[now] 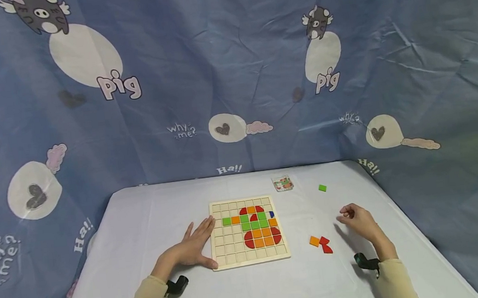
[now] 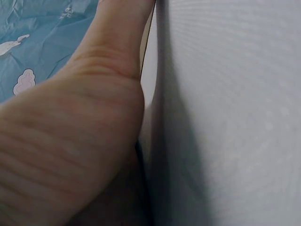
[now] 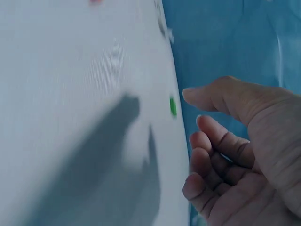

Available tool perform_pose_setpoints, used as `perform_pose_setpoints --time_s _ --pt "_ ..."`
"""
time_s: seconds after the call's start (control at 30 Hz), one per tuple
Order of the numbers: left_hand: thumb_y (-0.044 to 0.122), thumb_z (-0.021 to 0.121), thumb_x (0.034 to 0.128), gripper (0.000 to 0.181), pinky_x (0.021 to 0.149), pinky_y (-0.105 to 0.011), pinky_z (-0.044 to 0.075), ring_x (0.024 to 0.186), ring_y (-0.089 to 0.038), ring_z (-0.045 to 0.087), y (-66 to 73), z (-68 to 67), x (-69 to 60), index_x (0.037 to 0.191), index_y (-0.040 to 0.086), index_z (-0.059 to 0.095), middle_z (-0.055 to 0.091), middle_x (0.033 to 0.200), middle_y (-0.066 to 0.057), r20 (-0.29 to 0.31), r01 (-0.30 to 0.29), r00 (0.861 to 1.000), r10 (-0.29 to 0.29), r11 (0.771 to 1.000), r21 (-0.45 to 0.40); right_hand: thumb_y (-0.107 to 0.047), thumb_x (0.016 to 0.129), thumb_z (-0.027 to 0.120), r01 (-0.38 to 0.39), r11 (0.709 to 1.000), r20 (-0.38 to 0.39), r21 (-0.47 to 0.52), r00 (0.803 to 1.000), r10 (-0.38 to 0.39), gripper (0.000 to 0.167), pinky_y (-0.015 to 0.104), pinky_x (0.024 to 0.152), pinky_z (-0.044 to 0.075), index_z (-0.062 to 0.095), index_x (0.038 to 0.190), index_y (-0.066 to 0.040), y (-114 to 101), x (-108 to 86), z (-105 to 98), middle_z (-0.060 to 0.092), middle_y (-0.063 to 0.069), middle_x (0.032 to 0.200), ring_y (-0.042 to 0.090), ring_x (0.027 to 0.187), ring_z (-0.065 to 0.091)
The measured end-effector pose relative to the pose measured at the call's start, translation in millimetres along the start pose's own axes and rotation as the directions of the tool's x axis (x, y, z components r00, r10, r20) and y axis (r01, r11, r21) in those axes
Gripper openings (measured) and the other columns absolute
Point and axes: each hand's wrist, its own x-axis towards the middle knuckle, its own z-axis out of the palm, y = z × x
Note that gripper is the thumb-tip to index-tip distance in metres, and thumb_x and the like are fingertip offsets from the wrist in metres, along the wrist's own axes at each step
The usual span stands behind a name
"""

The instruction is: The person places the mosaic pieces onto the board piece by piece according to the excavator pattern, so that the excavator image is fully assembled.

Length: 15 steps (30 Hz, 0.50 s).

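A wooden grid board (image 1: 227, 251) lies on the table, with green, orange and red tiles set in its squares and a small blue piece (image 1: 271, 214) near its right edge. My left hand (image 1: 194, 247) rests at the board's left side, fingers spread, thumb by the near corner. In the left wrist view that hand (image 2: 80, 122) hides the board almost entirely. To the right, my right hand (image 1: 358, 222) is above the table with loosely curled fingers. The right wrist view shows nothing between its thumb and fingertips, with a green tile (image 3: 173, 107) beyond them.
An orange square tile (image 1: 314, 241) and two red pieces (image 1: 327, 249) lie between the board and my right hand. Farther back are a small picture card (image 1: 283, 183) and the loose green tile. Blue printed cloth (image 1: 231, 73) hangs behind the white table (image 1: 162, 199).
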Motion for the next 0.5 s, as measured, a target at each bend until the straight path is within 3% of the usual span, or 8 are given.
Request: perform_pose_setpoints --time_s 0.2,0.37,0.5 --pt "0.074 0.071 0.0629 0.133 0.117 -0.062 -0.007 0.151 -0.033 0.001 -0.6 0.2 0.3 0.155 0.004 0.005 -0.001 0.163 -0.013 0.004 0.008 1.0 -0.008 1.0 -0.008 -0.025 0.089 0.068 -0.069 0.997 -0.028 -0.045 0.997 0.068 0.041 0.027 0.065 0.046 0.057 0.11 0.007 33.7 -13.5 -25.5 0.062 0.016 0.097 0.023 0.086 0.057" --pt "0.07 0.073 0.0637 0.132 0.117 -0.061 -0.008 0.151 -0.033 0.0 -0.2 -0.9 0.4 0.155 0.003 0.005 -0.002 0.163 -0.014 0.009 0.013 1.0 -0.013 1.0 -0.02 -0.023 0.088 0.068 -0.12 0.991 -0.042 -0.064 0.992 0.117 0.046 0.037 0.073 0.049 0.053 0.113 0.013 52.3 -18.2 -40.1 0.063 0.029 0.103 0.039 0.095 0.06" --pt "0.072 0.072 0.0636 0.133 0.117 -0.061 -0.007 0.151 -0.033 0.001 -1.4 -0.5 0.7 0.155 0.003 0.004 -0.002 0.163 -0.014 0.006 0.007 1.0 -0.007 1.0 -0.011 -0.021 0.086 0.068 -0.143 0.984 -0.056 -0.104 0.989 0.138 0.044 0.038 0.075 0.048 0.055 0.109 0.014 63.5 -20.5 -46.4 0.063 0.03 0.1 0.038 0.092 0.06"
